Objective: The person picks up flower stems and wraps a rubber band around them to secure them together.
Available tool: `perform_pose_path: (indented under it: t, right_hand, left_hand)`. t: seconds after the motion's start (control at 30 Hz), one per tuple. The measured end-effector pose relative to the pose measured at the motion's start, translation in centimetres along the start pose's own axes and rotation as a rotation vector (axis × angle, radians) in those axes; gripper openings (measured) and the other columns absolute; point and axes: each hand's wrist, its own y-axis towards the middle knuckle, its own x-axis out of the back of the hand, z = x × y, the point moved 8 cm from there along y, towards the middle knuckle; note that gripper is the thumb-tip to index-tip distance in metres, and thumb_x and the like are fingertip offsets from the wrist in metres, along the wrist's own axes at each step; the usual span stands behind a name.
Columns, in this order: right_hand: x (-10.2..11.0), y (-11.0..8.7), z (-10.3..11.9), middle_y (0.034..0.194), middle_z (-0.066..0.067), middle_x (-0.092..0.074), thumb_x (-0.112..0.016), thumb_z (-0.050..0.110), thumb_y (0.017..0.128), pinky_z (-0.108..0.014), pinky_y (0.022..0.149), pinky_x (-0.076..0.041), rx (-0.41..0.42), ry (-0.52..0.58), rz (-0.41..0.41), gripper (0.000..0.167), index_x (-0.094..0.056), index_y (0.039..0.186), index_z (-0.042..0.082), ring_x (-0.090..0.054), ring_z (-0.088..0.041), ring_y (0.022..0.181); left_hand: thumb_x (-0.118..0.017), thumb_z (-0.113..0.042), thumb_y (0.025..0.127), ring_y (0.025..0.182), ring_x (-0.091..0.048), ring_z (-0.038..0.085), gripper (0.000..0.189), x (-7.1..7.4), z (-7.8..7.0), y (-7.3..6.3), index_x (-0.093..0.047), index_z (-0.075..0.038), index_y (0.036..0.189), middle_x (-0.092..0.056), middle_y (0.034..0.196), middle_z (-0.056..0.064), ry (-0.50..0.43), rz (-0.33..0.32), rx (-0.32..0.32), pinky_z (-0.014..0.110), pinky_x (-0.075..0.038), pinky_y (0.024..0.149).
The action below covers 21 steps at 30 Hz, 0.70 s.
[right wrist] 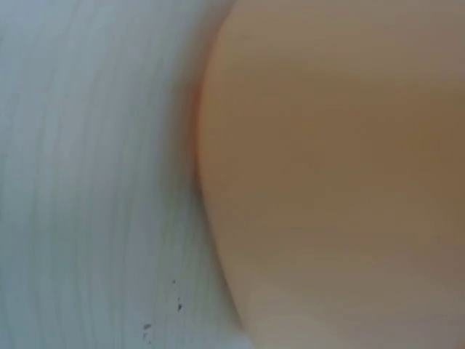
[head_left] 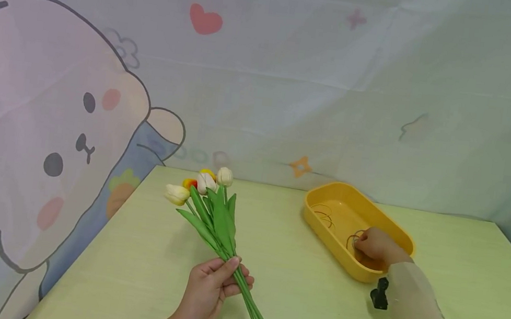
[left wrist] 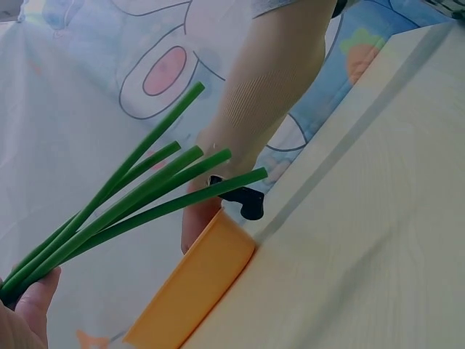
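My left hand [head_left: 210, 288] grips a bunch of tulips [head_left: 221, 224] by their green stems, thumb across the top. The white, yellow and orange-red blooms point away from me. In the left wrist view the cut stem ends [left wrist: 138, 196] stick out past the left thumb [left wrist: 38, 309]. My right hand [head_left: 378, 244] reaches into a yellow oval tray [head_left: 328, 243], fingers curled, and pinches a thin reddish-brown loop like a rubber band [head_left: 348, 240]. Its fingertips are partly hidden. The right wrist view is filled mostly by the tray's blurred outer wall [right wrist: 334, 174].
More thin loops [head_left: 325, 215] lie at the tray's far left end. The pale table [head_left: 276, 225] ends at a hanging cloth [head_left: 262, 97] printed with a cartoon animal and hearts. A black wrist mount [head_left: 380, 295] juts from the right sleeve beside the tray.
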Motion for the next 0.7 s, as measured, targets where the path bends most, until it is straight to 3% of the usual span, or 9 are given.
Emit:
perform_pose_path:
  t: [0.37, 0.57, 0.7]
  right_hand:
    - [1.4, -0.7, 1.5, 0.059, -0.001, -0.047, -0.048, 0.014, 0.098, -0.026, 0.055, -0.038, 0.083, 0.173, 0.053, 0.031, -0.057, 0.072, 0.001, -0.041, -0.015, 0.054]
    - [2.9, -1.4, 2.3, 0.06, 0.002, -0.04, -0.051, 0.019, 0.097, -0.027, 0.052, -0.028, 0.112, 0.129, -0.049, 0.03, -0.061, 0.076, 0.0, -0.032, -0.013, 0.056]
    - [3.4, -1.6, 2.0, 0.064, 0.001, -0.04, -0.053, 0.022, 0.096, -0.027, 0.055, -0.03, 0.111, 0.136, -0.083, 0.028, -0.059, 0.078, 0.001, -0.035, -0.014, 0.06]
  left_hand:
    - [-0.059, -0.01, 0.096, 0.074, -0.072, 0.016, 0.015, -0.1, -0.1, 0.0, -0.066, -0.005, 0.084, -0.07, 0.075, 0.003, 0.0, -0.006, 0.007, 0.035, -0.06, 0.077]
    - [-0.059, -0.01, 0.096, 0.074, -0.072, 0.016, 0.015, 0.0, -0.1, 0.0, -0.066, -0.005, 0.084, -0.07, 0.076, 0.004, 0.003, -0.01, 0.009, 0.034, -0.06, 0.077]
    - [-0.059, -0.01, 0.096, 0.074, -0.072, 0.016, 0.014, 0.0, 0.0, 0.0, -0.066, -0.005, 0.085, -0.07, 0.076, 0.004, 0.005, -0.009, 0.01, 0.034, -0.06, 0.078]
